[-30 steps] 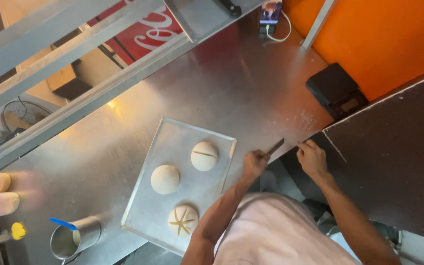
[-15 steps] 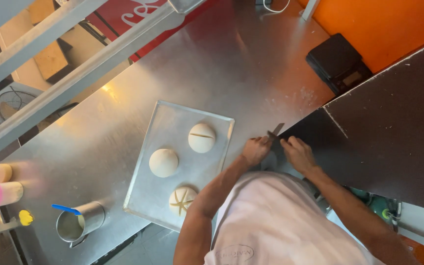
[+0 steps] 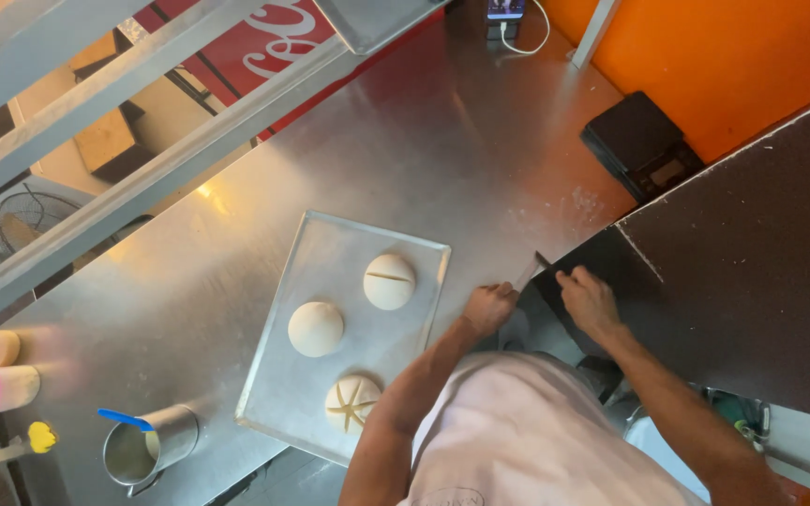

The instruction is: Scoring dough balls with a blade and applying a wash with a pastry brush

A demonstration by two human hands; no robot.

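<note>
Three dough balls sit on the tray (image 3: pixel 330 281) at the centre of the frame: a plain ball (image 3: pixel 315 328) at the left, a ball with one slit (image 3: pixel 389 281) toward the upper right, and a star-cut ball (image 3: pixel 350 403) at the lower edge. Only the head view shows this. Just right of the tray, the left hand (image 3: pixel 489 307) is closed around the handle of a small blade (image 3: pixel 529 272), whose tip points up and right over the steel table (image 3: pixel 442 141). The right hand (image 3: pixel 589 300) lies close beside it, fingers loosely bent and apart at the blade's tip, on the edge of the dark counter (image 3: pixel 752 262); whether it touches the blade I cannot tell. To score well, I judge the blade should be held firmly yet lightly, kept at a shallow angle, and drawn in one quick stroke across the top of the ball, with the free fingers clear of the edge. A metal cup (image 3: pixel 152 448) stands at the lower left.
</note>
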